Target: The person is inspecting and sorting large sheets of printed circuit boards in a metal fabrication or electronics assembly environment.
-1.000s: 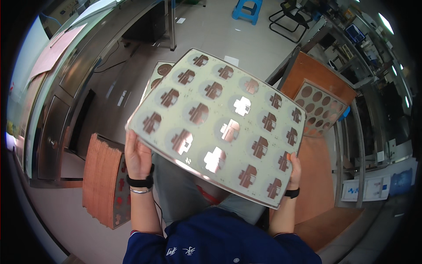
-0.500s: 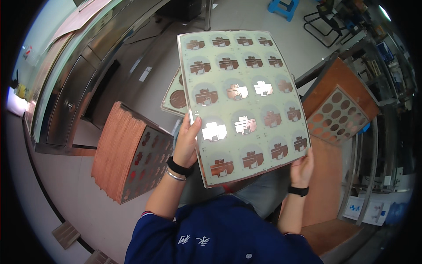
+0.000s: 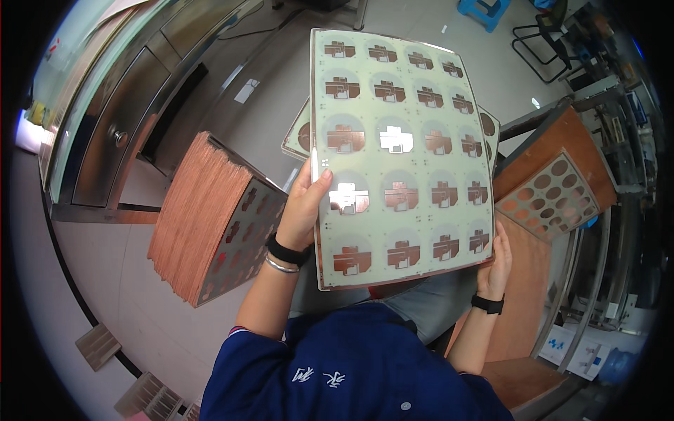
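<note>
Head view: 1 pale green panel point(image 3: 404, 163) held up above the lap, tilted, broad face toward the camera.
Left hand point(image 3: 303, 205): closed on the panel's left edge, thumb on the front; fingers behind, hidden.
Right hand point(image 3: 497, 265): fingers upright, lightly bent, at the lower right edge; cannot tell if they grip or only steady.
Progress: panel in hand, not set down. Thick stack point(image 3: 203, 217) stands at left; 1 disc-patterned panel point(image 3: 547, 200) lies against the brown board point(image 3: 562, 133) at right. My judgement: handling of this panel is midway; count done and count left cannot be told.
Behind panel: disc-patterned corners point(image 3: 298, 137) jut out on 2 sides; 1 sheet or 2, unclear.
Panel make: flat, rigid-looking, rectangular, satin face; 20 stepped copper-brown patches, 5 rows of 4, some flashing white with glare; thin metallic rim.
Stack texture: ragged, fibrous-looking, reddish copper edges; grey patterned end face.
Board: smooth, orange-brown, flat.
</note>
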### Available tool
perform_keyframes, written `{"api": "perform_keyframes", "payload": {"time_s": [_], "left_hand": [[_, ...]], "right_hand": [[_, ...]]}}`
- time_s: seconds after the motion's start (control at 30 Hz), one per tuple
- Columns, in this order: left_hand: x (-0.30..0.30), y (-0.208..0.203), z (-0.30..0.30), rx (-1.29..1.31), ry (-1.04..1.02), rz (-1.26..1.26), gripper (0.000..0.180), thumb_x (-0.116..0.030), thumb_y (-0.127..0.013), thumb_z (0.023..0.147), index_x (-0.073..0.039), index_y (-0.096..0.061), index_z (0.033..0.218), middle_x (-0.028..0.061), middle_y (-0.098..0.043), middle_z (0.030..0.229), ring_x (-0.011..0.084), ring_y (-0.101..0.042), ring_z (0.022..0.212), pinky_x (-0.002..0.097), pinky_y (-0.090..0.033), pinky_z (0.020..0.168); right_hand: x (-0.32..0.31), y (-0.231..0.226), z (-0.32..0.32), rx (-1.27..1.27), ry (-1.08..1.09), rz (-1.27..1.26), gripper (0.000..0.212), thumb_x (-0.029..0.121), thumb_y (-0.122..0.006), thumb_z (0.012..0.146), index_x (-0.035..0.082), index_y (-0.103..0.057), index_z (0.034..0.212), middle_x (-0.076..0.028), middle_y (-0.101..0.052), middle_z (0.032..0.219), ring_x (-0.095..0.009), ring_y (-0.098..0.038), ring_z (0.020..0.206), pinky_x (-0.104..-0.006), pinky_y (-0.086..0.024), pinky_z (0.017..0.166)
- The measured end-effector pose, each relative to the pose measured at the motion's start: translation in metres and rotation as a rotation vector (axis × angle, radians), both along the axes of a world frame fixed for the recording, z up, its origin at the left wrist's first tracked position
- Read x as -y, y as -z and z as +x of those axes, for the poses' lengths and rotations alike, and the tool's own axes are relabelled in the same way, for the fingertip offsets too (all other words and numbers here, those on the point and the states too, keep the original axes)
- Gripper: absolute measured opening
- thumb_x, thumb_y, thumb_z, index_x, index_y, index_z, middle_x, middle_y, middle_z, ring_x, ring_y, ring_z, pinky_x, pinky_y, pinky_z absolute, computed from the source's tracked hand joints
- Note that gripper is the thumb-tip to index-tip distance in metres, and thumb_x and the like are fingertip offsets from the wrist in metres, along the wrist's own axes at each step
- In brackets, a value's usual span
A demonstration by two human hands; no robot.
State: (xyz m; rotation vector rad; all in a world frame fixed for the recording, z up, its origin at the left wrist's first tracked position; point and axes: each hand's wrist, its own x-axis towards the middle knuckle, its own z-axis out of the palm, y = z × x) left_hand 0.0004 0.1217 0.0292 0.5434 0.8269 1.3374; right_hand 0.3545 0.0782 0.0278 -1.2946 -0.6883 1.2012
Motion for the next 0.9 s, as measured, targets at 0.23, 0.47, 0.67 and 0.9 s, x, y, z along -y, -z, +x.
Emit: {"api": "perform_keyframes", "payload": {"time_s": [0.23, 0.47, 0.67, 0.9], "left_hand": [[0.002, 0.024, 0.001, 0.002, -0.025, -0.031, 0.041, -0.015, -0.049, 0.093, -0.002, -0.037, 0.131, 0.0088, -0.054, 0.117, 0.0121, -0.055, 0.101, 0.0270, -0.049, 0.083], [0.008, 0.022, 0.001, -0.001, -0.005, -0.077, 0.042, -0.017, -0.057, 0.089, -0.002, -0.041, 0.125, 0.0081, -0.056, 0.111, 0.0142, -0.058, 0.095, 0.0287, -0.054, 0.071], [0.009, 0.033, -0.007, -0.067, 0.028, -0.089, 0.053, -0.016, -0.058, 0.088, -0.002, -0.035, 0.133, 0.0089, -0.052, 0.119, 0.0138, -0.053, 0.102, 0.0290, -0.047, 0.086], [0.011, 0.038, -0.010, -0.032, 0.033, -0.114, 0.051, -0.012, -0.055, 0.090, -0.002, -0.032, 0.135, 0.0095, -0.051, 0.122, 0.0147, -0.052, 0.105, 0.0289, -0.046, 0.088]], "right_hand": [[-0.012, -0.011, -0.004, 0.107, 0.001, -0.033, 0.037, 0.014, -0.037, 0.097, -0.011, -0.045, 0.123, -0.016, -0.057, 0.114, -0.018, -0.057, 0.103, -0.0287, -0.046, 0.088], [0.001, -0.008, 0.002, 0.123, -0.004, -0.080, 0.036, 0.014, -0.038, 0.097, -0.010, -0.047, 0.121, -0.016, -0.059, 0.111, -0.016, -0.060, 0.096, -0.0266, -0.049, 0.082], [0.008, -0.012, 0.009, 0.031, -0.047, -0.040, 0.036, 0.015, -0.043, 0.095, -0.009, -0.048, 0.121, -0.015, -0.060, 0.111, -0.016, -0.060, 0.095, -0.0258, -0.049, 0.081], [0.013, -0.010, 0.011, -0.019, -0.051, 0.002, 0.034, 0.013, -0.043, 0.094, -0.007, -0.050, 0.120, -0.014, -0.060, 0.110, -0.016, -0.060, 0.096, -0.0271, -0.048, 0.084]]}}
